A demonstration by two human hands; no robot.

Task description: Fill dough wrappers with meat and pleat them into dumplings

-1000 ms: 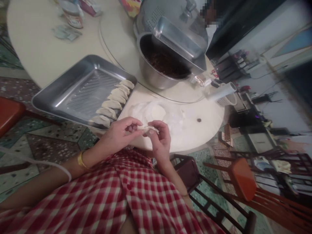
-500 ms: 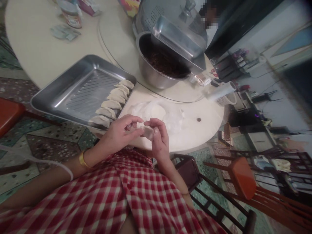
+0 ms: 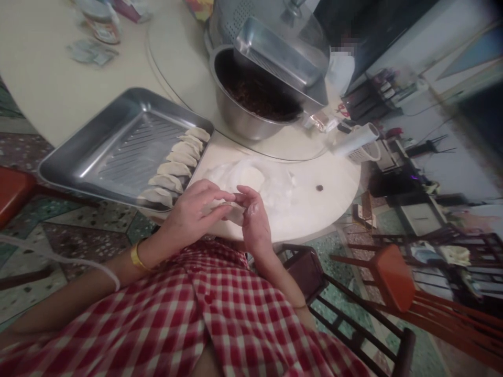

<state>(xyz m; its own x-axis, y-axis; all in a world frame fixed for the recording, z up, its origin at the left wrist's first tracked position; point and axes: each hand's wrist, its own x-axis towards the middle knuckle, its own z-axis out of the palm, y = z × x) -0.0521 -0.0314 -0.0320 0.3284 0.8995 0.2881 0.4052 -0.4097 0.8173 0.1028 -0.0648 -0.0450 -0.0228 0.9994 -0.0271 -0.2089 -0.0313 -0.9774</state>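
Note:
A pale dumpling (image 3: 236,214) is held up between both hands above the table's near edge, mostly covered by fingers. My left hand (image 3: 194,212) is closed in a pinch along its edge, thumb and index finger nearly meeting. On the other end sits my right hand (image 3: 256,222), fingers curled against the dumpling and white flour on the skin. Just beyond, a round dough wrapper (image 3: 252,178) lies on a floured patch of table. A metal tray (image 3: 113,141) to the left carries a row of folded dumplings (image 3: 174,168) along its right side.
Behind the flour stands a steel bowl (image 3: 243,123) of dark filling, with a smaller metal tray (image 3: 275,52) resting over it. A white basket (image 3: 365,152) and a dark speck (image 3: 319,188) are to the right. Chairs (image 3: 393,277) flank the table.
The view has shifted slightly, moving the table items a little left. My right fingers have shifted on the dumpling, which shows less between the hands.

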